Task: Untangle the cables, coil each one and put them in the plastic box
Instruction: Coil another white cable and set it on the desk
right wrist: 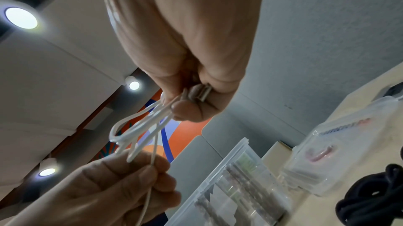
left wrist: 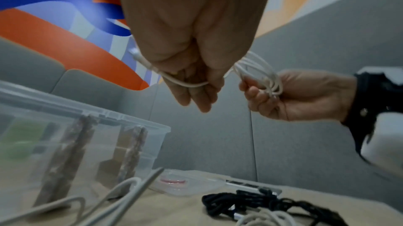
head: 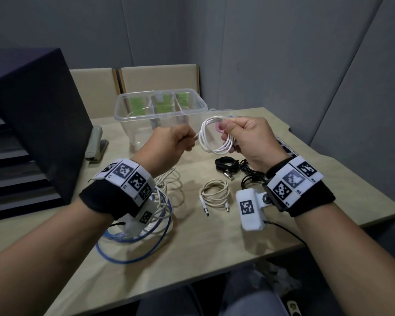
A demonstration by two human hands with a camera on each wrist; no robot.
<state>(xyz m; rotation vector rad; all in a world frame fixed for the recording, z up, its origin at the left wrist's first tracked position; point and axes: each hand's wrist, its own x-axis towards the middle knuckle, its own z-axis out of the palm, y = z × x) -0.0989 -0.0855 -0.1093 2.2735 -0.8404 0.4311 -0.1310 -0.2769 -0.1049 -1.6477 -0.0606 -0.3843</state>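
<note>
My right hand (head: 249, 137) holds the white cable (head: 214, 140) coil up over the middle of the tabletop (head: 214, 236), fingers (head: 229, 127) and thumb curled round the loops, a pink tab showing at the thumb; right wrist view shows the metal plug tucked in that same grip. My left hand (head: 171, 140) is closed in a fist on the cable's loose tail just left of the coil; left wrist view shows the tail crossing under the curled fingers (left wrist: 196, 95), its plug end sticking out the far side of the fist. Both hands are in the air, close together, not touching.

Box (head: 161, 110) sits at the far edge of the tabletop, behind the hands; clear plastic, two dividers, three compartments, green labels seen through the back wall; no cable visible inside it.

On the tabletop: beige cable (head: 214, 192) coiled, near the middle, both plugs pointing at the near edge; black cable (head: 227, 166) coiled just behind it; a second black bundle (head: 251, 176) to its right, partly under my right wrist, can't tell if it's coiled neatly. Blue cable (head: 132, 247) and a white-grey one (head: 169, 185) lie in loose overlapping loops toward the left near edge, under my left wrist, tangled together.

Stapler (head: 96, 142) toward the left edge beside a dark box (head: 32, 124); a clear packet (left wrist: 185, 185) with something pink in it lies near the far edge, right of the plastic box.
</note>
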